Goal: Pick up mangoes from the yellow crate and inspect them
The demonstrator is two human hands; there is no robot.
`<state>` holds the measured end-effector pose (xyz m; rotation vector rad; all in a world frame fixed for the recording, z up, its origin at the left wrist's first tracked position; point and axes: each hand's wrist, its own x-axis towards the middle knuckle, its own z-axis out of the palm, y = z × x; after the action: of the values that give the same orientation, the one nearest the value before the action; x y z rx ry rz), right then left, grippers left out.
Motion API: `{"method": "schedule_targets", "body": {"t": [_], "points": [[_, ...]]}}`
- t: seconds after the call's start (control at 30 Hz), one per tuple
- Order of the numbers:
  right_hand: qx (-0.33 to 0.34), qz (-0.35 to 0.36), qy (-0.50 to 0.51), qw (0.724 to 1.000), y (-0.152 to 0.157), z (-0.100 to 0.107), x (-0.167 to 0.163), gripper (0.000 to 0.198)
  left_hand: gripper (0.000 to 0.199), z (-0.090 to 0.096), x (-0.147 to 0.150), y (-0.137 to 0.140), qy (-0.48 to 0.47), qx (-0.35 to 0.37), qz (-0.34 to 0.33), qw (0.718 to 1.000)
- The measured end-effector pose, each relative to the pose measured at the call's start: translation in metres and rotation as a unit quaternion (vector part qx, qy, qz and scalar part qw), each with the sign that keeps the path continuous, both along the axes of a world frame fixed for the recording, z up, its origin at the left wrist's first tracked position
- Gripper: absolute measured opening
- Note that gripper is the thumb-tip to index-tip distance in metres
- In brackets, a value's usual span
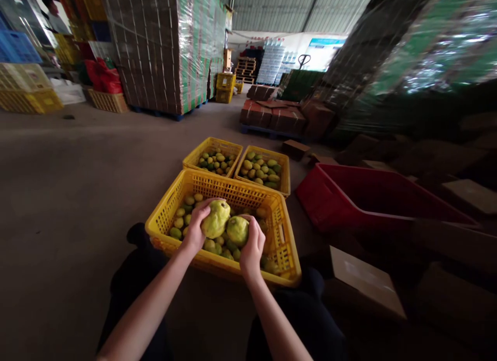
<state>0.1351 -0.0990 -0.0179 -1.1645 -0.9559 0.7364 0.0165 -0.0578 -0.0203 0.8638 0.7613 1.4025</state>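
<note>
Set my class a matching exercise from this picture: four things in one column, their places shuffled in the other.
Things
1. Larger fruit
2. Red bin
3. Smaller fruit
4. Nearest yellow crate

Places
A. In the right hand
B. Beneath both hands
C. In the left hand
D. On the picture's right side

Pairs: 1-C, 2-D, 3-A, 4-B

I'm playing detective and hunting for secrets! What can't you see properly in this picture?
All in the head view:
- Left hand: some fingers hide behind the big fruit.
- Right hand: some fingers hide behind the smaller fruit.
- Front crate: fruit and hands cover its bottom.
- Red tub: shadow hides its bottom.
- Red wall writing: too small and blurry.
- Right wrapped stack: cut off by the edge.
</note>
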Motion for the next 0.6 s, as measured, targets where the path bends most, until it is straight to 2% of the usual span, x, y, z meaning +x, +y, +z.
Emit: {"method": "schedule_targets", "body": {"t": [0.17, 0.33, 0.47, 0.53, 0.6], "points": [[0.027, 0.001, -0.037, 0.999, -0.003, -0.004, -0.007, 0.037, 0.041, 0.009, -0.008, -0.004, -0.015, 0.044, 0.009, 0.999], [0.050, -0.003, -0.078, 0.996, -0.002, -0.011, -0.008, 0.031, 0.043, 0.011, -0.015, -0.003, -0.023, 0.102, -0.002, 0.995], [0.093, 0.001, -0.114, 0.989, 0.000, -0.013, -0.007, 0.035, 0.042, 0.010, -0.020, -0.001, -0.024, 0.134, -0.014, 0.991], [0.108, 0.005, -0.119, 0.987, 0.002, -0.013, -0.006, 0.037, 0.040, 0.010, -0.020, -0.001, -0.034, 0.140, -0.019, 0.989], [0.103, 0.015, -0.106, 0.989, 0.003, -0.012, -0.007, 0.037, 0.038, 0.011, -0.017, 0.000, -0.050, 0.114, -0.017, 0.992]]}}
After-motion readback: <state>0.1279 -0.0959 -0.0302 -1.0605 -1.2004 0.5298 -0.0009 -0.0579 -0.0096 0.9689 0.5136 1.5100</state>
